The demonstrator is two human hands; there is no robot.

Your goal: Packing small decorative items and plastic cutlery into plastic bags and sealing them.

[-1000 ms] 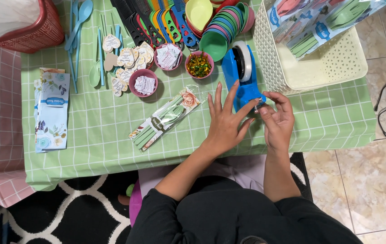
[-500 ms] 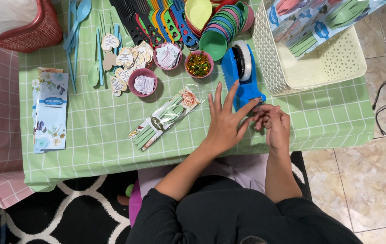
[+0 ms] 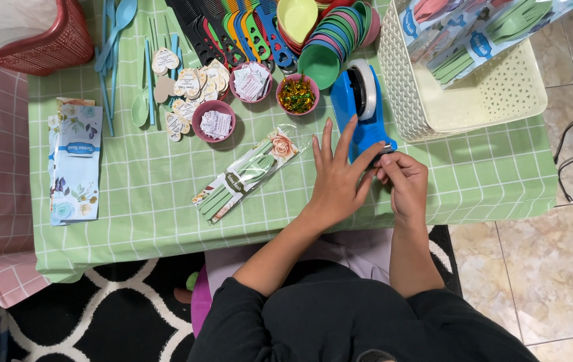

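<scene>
Blue tape dispenser (image 3: pixel 361 110): left hand (image 3: pixel 335 179) spread flat; right hand (image 3: pixel 402 178) pinches something hidden at its cutter.

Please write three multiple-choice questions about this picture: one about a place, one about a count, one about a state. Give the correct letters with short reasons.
1. Where is the blue plastic tape dispenser?
A. inside the red basket
B. on the green checked tablecloth, beside the white perforated plastic basket
C. on the tiled floor

2. How many small round pink bowls stand on the tablecloth?
A. one
B. three
C. six

3. What is the left hand doing?
A. lying open with spread fingers
B. closed in a fist
C. holding a spoon

Answers: 1 B, the dispenser touches the basket's left wall; 2 B, two hold paper slips, one holds shiny pieces; 3 A, its fingers fan out, while the right hand pinches at the dispenser's front end.
</scene>
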